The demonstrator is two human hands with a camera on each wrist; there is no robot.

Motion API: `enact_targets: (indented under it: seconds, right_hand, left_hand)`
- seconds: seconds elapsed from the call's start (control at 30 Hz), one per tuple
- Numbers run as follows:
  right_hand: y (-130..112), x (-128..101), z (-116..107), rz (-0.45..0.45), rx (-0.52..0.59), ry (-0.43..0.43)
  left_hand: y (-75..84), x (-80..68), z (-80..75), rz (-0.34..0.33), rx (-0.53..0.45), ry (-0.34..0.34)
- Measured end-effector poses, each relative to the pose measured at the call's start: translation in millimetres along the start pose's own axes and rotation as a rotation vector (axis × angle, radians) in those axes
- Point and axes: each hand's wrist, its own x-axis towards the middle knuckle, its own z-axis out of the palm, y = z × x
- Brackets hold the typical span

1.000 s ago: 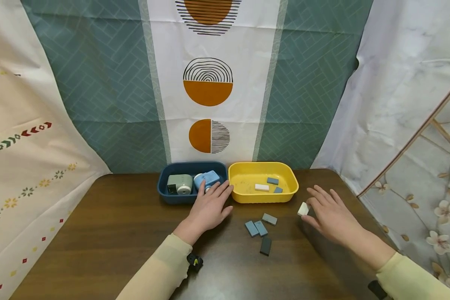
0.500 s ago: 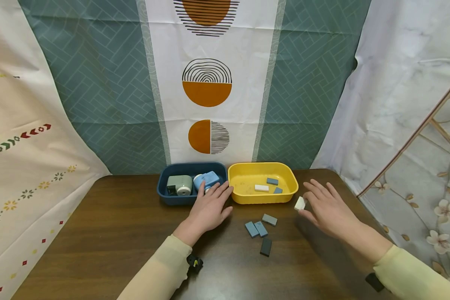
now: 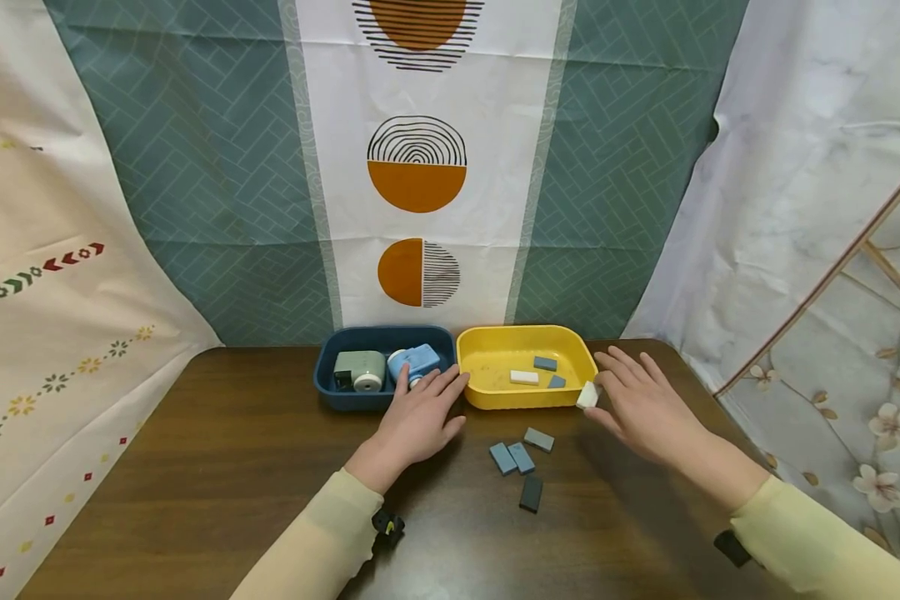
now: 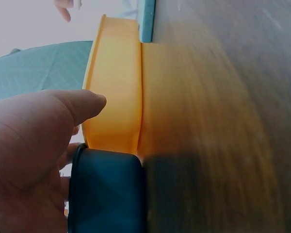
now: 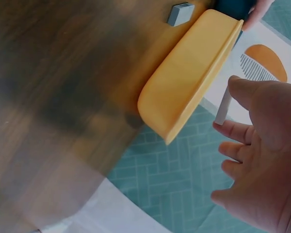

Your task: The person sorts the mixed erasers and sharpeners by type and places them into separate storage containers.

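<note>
My right hand (image 3: 648,406) pinches a small white rectangular block (image 3: 587,395) between thumb and fingertips, at the front right corner of the yellow bin (image 3: 487,397). The right wrist view shows this block (image 5: 223,108) edge-on, raised above the bin's rim. My left hand (image 3: 418,418) rests at the front right of the navy bin (image 3: 337,399), fingers loosely extended over its rim and the thumb pointing out to the side. Inside the yellow bin lie another white block (image 3: 524,377), a grey-blue block (image 3: 545,363) and a smaller grey-blue piece (image 3: 557,381).
On the brown table (image 3: 255,467), two blue-grey blocks (image 3: 503,458) lie side by side, near a grey block (image 3: 539,439) and a dark block (image 3: 531,493). The navy bin holds a pale green object (image 3: 360,367) and a light blue object (image 3: 418,359). Cloth hangs behind.
My right hand has moved left and away from me with the white block, from the table beside the yellow bin to its corner. The left hand stays in place.
</note>
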Motion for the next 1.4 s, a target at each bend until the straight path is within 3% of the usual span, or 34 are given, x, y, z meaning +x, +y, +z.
enact_targets:
  seconds: [0.83,1.4]
  right_hand:
    - [-7.6,56.0,10.3,0.026,0.032,-0.04]
    - [-6.9,79.6,26.0,0.055,0.098,-0.066]
  left_hand:
    - [3.6,0.8,-3.4,-0.004,0.021,-0.008]
    - [4.5,-2.7,-1.3,0.003,-0.005,-0.002]
